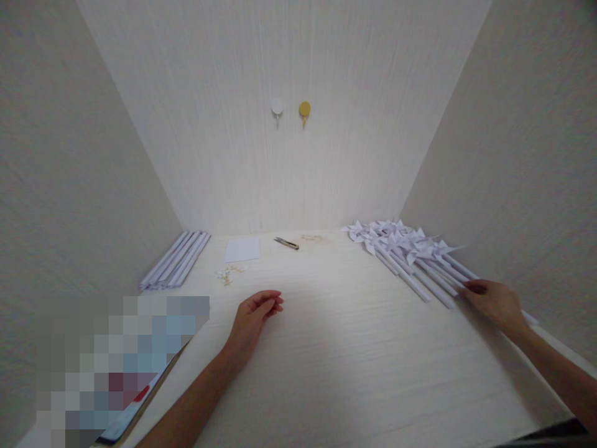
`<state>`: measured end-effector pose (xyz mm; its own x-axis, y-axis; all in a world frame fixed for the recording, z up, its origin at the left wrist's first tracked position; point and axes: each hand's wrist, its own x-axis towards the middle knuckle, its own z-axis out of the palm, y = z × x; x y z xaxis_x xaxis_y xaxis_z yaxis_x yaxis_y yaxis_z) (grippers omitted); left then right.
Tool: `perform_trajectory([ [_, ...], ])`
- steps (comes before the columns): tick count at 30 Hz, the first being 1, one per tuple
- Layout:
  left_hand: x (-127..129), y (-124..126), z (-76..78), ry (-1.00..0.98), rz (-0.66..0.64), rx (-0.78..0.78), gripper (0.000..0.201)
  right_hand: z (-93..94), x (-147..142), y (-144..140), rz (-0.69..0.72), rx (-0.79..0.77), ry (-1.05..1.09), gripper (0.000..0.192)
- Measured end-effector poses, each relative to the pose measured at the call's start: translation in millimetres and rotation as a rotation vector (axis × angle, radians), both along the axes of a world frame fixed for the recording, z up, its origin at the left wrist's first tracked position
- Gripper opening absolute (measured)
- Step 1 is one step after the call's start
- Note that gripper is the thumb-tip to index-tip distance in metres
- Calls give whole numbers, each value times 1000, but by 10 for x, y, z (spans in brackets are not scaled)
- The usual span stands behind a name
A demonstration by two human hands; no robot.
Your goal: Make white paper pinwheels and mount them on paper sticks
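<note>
A pile of white paper pinwheels (pixel 405 246) lies at the right, their rolled-paper sticks pointing toward me. My right hand (pixel 497 305) is at the near end of these sticks, with thumb and fingers closed on one pinwheel's stick at the pile's right side. The fingertips are partly hidden. Over the middle of the table, my left hand (pixel 256 311) has its fingers curled and its thumb against them; nothing shows in it. Beyond it lie small yellowish-white pieces (pixel 228 274), a square white paper sheet (pixel 242 249) and a pair of thread snips (pixel 286 242).
Rolled white paper tubes (pixel 176 260) are stacked at the left wall. Thin tan bits (pixel 311 238) lie near the back wall, which carries a white hook (pixel 277 107) and a yellow hook (pixel 305 109). A pixelated, bluish flat item (pixel 128 418) is at the front left. Walls enclose the table (pixel 336 348).
</note>
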<state>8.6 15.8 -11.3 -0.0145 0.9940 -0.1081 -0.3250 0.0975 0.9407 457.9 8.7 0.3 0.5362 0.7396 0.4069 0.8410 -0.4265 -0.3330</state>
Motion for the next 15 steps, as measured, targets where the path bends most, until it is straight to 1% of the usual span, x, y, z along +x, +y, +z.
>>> perform_trajectory([
  [2, -1, 2, -8, 5, -5, -1, 17, 18, -31, 3, -70, -131, 53, 13],
  [5, -1, 4, -14, 9, -8, 3, 18, 59, -66, -5, -82, -205, 76, 21],
  [12, 1, 17, -15, 15, -13, 11, 18, 114, -93, -31, -108, -245, 45, 27],
  [15, 2, 19, -19, 17, -18, 11, 17, 141, -107, -40, -102, -244, 60, 26],
])
